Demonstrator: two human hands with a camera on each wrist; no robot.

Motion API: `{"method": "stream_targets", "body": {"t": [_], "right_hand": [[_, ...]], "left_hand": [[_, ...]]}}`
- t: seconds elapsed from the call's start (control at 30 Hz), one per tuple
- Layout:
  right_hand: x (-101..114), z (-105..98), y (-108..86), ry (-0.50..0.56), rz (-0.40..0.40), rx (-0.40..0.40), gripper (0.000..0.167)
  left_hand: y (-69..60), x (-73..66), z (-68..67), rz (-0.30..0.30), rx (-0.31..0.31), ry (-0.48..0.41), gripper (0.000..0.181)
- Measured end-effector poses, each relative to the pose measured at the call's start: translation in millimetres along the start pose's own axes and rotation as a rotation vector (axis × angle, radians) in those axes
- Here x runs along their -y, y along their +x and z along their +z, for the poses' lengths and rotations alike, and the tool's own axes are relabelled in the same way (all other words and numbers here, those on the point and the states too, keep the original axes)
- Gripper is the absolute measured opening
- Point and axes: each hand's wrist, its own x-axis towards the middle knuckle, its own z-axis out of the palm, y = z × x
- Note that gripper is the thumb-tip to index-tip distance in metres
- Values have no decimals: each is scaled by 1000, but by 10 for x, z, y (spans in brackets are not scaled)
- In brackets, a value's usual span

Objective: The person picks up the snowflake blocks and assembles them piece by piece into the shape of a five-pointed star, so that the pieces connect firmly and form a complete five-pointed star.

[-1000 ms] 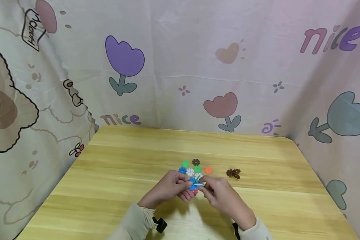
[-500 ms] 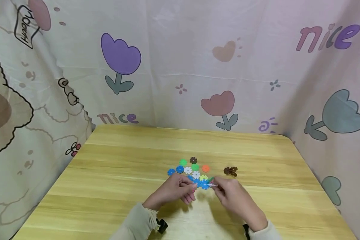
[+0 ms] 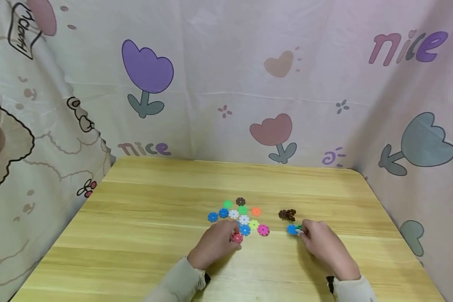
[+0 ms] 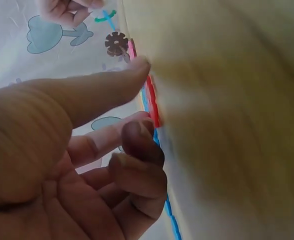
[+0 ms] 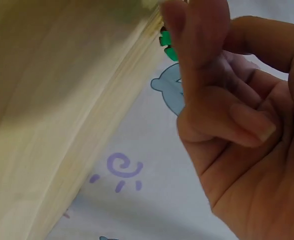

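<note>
In the head view my left hand (image 3: 217,243) is low over the table, with a red notched flower disc (image 3: 237,238) between its thumb and forefinger. The left wrist view has thumb and fingertips at opposite edges of this red disc (image 4: 152,102). My right hand (image 3: 326,243), further right, pinches a joined piece of blue, green and white discs (image 3: 292,229) near the tabletop. In the right wrist view its fingers hide most of the piece; a green edge (image 5: 168,46) shows. A blue disc (image 3: 244,230) and a pink disc (image 3: 263,230) lie near my left hand.
Several loose discs lie beyond the left hand, among them an orange disc (image 3: 256,211) and a yellow disc (image 3: 253,225). A joined brown piece (image 3: 287,215) lies just behind the right hand's piece. A patterned cloth (image 3: 211,63) hangs behind the wooden table (image 3: 154,201).
The hands, earlier close together at the joined piece, have parted. My right hand carried it right and down beside the brown piece. My left hand lowered to the red disc, uncovering more discs.
</note>
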Motion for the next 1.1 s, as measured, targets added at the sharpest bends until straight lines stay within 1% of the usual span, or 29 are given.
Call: {"method": "stream_targets", "body": {"t": [0.07, 0.17, 0.37, 0.43, 0.53, 0.57, 0.63, 0.73, 0.83, 0.9, 1.0, 1.1], "right_hand": [[-22, 4, 2, -4, 12, 7, 31], [-37, 16, 5, 6, 25, 17, 31], [-35, -7, -17, 42, 85, 47, 23], [-39, -31, -31, 39, 98, 58, 18], [-35, -79, -50, 41, 123, 79, 12], [-24, -101, -58, 37, 129, 83, 14], [17, -143, -69, 27, 131, 83, 21], [121, -185, -58, 6, 110, 60, 25], [248, -185, -9, 12, 73, 40, 21], [327, -149, 43, 31, 48, 33, 17], [425, -45, 150, 69, 18, 47, 17], [498, 91, 255, 78, -9, 70, 17]], "left_hand": [[12, -7, 1, 8, -10, 21, 26], [12, -21, -10, 14, -24, 49, 28], [-3, -30, -21, -27, -13, 36, 29], [-2, -24, -14, -16, -16, 34, 30], [-7, -21, -4, 20, -30, 28, 31], [-7, -12, 6, 34, -37, 27, 31], [-7, -8, 6, 45, -41, 18, 31], [-10, -3, -9, 38, -26, 3, 31], [-11, -15, -44, 26, -3, -31, 28], [-8, -24, -66, 26, 12, -74, 26], [-6, -73, -109, 32, 41, -174, 23], [-3, -157, -145, 57, 79, -293, 19]]}}
